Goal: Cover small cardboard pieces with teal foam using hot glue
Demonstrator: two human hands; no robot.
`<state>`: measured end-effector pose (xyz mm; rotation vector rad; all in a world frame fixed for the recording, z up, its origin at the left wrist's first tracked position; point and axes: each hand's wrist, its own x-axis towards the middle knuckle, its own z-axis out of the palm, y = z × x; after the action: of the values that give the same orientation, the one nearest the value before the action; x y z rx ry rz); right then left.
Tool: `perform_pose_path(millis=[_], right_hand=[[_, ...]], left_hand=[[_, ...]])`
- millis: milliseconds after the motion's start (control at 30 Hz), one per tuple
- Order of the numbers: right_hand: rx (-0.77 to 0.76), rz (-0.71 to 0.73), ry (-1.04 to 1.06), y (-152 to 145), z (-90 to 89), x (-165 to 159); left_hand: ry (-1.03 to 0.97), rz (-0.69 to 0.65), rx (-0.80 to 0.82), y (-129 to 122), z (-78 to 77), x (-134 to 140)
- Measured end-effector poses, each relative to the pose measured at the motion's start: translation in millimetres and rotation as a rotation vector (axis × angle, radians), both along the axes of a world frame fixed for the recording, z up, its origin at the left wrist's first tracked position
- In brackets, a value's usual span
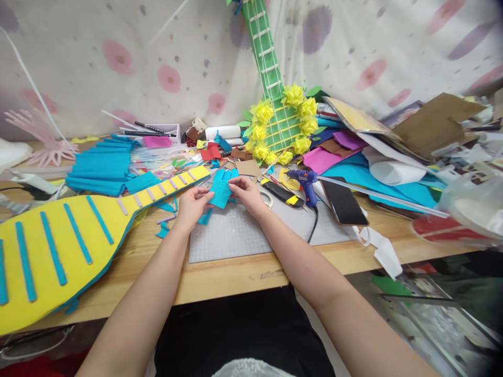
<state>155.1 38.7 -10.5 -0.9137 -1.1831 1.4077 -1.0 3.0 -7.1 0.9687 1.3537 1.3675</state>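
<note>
Between my two hands is a small piece of blue crepe paper (pixel 220 192), its upper end cut into strips. My left hand (pixel 192 207) pinches its left edge. At the upper right, my right hand (pixel 247 192) has its thumb and fingers closed on the same paper. Both hands are just above a grey cutting mat (pixel 236 235). Lying to the left is a yellow paper lute shape (pixel 74 246) with blue strips across its body and pale purple ones along its neck. Blue scraps (pixel 163 229) lie beside my left wrist.
A purple glue gun (pixel 307 183), a black and yellow utility knife (pixel 283 192) and a phone (pixel 346 201) lie to the right. A green paper instrument with yellow flowers (pixel 281 123) leans at the back. Folded blue crepe paper (pixel 100 165) lies back left; a plastic tub (pixel 471 204) stands right.
</note>
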Motion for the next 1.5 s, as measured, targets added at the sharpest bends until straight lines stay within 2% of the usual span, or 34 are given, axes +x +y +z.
perform_pose_path(millis=[233,300,367,433,533,600,667,767,933,1067,1133,1233,1267,1333,1400,1500], right_hand=[[-0.010,-0.046,0.070,4,-4.5,0],[-0.005,-0.027,0.071,5,-5.8,0],[0.026,-0.008,0.015,5,-6.4,1],[0.112,-0.032,-0.132,4,-6.2,3],[0.316,-0.044,-0.491,2,-5.2,8],[0.438,0.025,-0.717,1,-4.5,11],[0.529,0.086,-0.874,1,-4.8,13],[0.582,0.068,-1.021,6,-7.9,17],[0.461,-0.144,-1.085,19,-14.9,30],[0.363,-0.321,-1.099,21,-12.1,35],[0.439,-0.291,-1.076,16,-7.8,29],[0.622,-0.065,-1.064,3,-2.3,13],[0.657,0.014,-1.089,-2,-1.3,8],[0.672,0.083,-1.162,-7,-0.9,2],[0.630,0.039,-1.229,-9,-1.9,0],[0.507,-0.112,-1.290,-6,-4.1,6]], left_hand=[[-0.053,-0.042,-0.026,-1,4.5,-1],[-0.028,-0.009,-0.004,1,5.1,-3],[0.018,0.083,0.025,3,8.0,-10],[0.059,0.209,0.044,4,13.9,-20],[0.146,0.363,0.009,3,24.7,-37],[0.210,0.366,-0.132,1,29.3,-46],[0.305,0.305,-0.244,-1,29.5,-52],[0.484,0.195,-0.273,-1,23.2,-58],[0.811,0.126,-0.249,2,14.9,-68],[1.052,0.148,-0.202,2,15.1,-64],[1.127,0.173,-0.176,0,15.9,-58],[1.184,0.190,-0.167,-4,17.7,-49],[1.193,0.197,-0.154,-6,18.0,-47],[1.217,0.227,-0.096,-7,17.5,-45],[1.245,0.260,0.005,-6,14.9,-45],[1.268,0.263,0.167,-3,8.2,-45]])
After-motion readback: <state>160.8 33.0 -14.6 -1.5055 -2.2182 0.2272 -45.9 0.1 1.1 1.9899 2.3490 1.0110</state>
